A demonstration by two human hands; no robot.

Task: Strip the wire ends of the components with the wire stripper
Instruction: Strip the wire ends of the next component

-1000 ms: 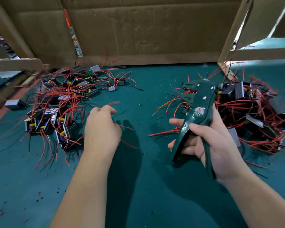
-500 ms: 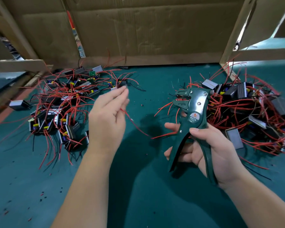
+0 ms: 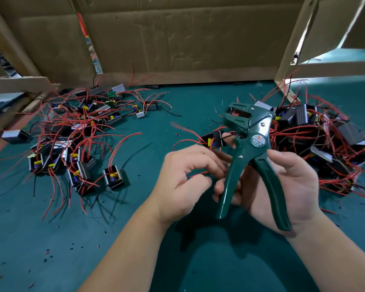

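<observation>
1. Green plastic covered the handles of the wire stripper (image 3: 255,142), which stood upright over the middle of the bench (image 3: 51,239), head up and handles spread apart.
2. The right hand (image 3: 293,186) gripped the tool, with the thumb on the right handle and the fingers (image 3: 218,187) curled round the left one.
3. The left hand (image 3: 183,186) was just beside the left handle. Its fingers were curled in narrow and pinched a red wire (image 3: 197,175), though blur softened the grip.
4. A small black component (image 3: 216,140) with yellow parts sat just left of the stripper's head, above the left hand. I could not tell what carried it.
5. A thin black wire (image 3: 253,125) ran from that component across the stripper's head.
6. One pile of components (image 3: 76,144) with red leads lay on the bench to the left, and a denser heap (image 3: 325,144) lay to the right, behind the tool.
7. Cardboard sheets (image 3: 177,39) walled the back of the bench.
8. Small dark and red scraps (image 3: 72,247) dotted the green surface near the left forearm.
</observation>
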